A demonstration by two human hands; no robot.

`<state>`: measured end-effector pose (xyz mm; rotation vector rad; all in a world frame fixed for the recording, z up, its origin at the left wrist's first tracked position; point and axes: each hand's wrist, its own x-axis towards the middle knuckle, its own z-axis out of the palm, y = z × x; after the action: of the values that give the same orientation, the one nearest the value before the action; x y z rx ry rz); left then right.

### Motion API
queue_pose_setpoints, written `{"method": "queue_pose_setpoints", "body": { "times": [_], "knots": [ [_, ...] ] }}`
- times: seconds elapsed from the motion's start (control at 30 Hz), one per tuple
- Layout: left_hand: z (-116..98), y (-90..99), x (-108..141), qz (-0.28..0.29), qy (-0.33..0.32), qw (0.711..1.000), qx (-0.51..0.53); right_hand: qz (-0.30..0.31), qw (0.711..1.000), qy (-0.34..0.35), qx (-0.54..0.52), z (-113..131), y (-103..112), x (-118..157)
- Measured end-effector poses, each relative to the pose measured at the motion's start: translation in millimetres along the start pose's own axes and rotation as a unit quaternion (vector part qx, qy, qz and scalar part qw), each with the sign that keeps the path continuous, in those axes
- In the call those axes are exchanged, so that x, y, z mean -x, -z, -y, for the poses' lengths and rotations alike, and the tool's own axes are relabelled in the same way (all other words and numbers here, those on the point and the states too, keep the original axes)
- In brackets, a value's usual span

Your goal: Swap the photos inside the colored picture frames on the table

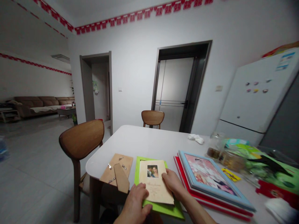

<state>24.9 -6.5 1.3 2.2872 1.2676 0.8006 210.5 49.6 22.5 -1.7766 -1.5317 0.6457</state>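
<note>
A cream card with a small picture of two people point(156, 183) lies over a lime-green picture frame point(177, 211) at the table's near edge. My right hand point(171, 183) has its fingers closed at the card's right edge. My left hand point(137, 199) rests at the lower left of the card and frame, thumb and fingers apart. Left of the frame lies a tan frame backing board point(114, 161) with metal clips and a folded stand point(121, 177). What is beneath the card is hidden.
To the right, a light-blue framed picture point(210, 174) lies on red frames point(210, 199). Beyond are glass jars point(213, 146), plastic bags and a crumpled white tissue point(196, 138). Wooden chairs point(81, 140) stand at the table's left and far sides.
</note>
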Motion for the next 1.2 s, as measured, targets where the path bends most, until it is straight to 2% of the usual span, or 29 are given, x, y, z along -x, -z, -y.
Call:
{"method": "queue_pose_setpoints", "body": {
  "times": [0.13, 0.33, 0.43, 0.5, 0.6, 0.73, 0.83, 0.93, 1.03, 1.1, 1.2],
  "knots": [
    [-7, 6.6, 1, 0.029, 0.011, 0.999, 0.005, -0.019, 0.992, 0.010, 0.123, 2, 4, 1],
    [-15, 13.5, 1, 0.084, 0.021, 0.996, -0.005, -0.029, 0.962, -0.006, 0.271, 7, 7, 11],
    [-9, 20.4, 7, 0.082, -0.002, 0.996, 0.016, -0.036, 0.954, 0.000, 0.299, 6, 9, 13],
    [2, 30.7, 14, 0.065, -0.013, 0.998, 0.017, -0.060, 0.949, 0.016, 0.309, 7, 9, 14],
    [32, 52.2, 19, 0.020, 0.014, 0.999, -0.045, -0.084, 0.953, 0.076, 0.283, 16, 1, 17],
    [82, 73.2, 12, -0.027, 0.126, 0.974, -0.188, -0.002, 0.965, 0.182, 0.187, 47, -35, 30],
    [104, 76.1, 5, -0.051, 0.154, 0.960, -0.227, 0.040, 0.956, 0.232, 0.173, 73, -72, 40],
    [110, 75.8, 4, -0.066, 0.123, 0.966, -0.215, 0.038, 0.948, 0.232, 0.212, 91, -101, 44],
    [106, 78.4, 6, -0.076, 0.115, 0.969, -0.206, 0.036, 0.954, 0.224, 0.194, 97, -109, 43],
    [100, 80.1, 7, -0.092, 0.107, 0.972, -0.187, 0.033, 0.962, 0.229, 0.142, 97, -101, 43],
    [81, 77.5, 5, -0.131, 0.067, 0.979, -0.139, 0.026, 0.964, 0.250, 0.082, 90, -73, 48]
  ]
}}
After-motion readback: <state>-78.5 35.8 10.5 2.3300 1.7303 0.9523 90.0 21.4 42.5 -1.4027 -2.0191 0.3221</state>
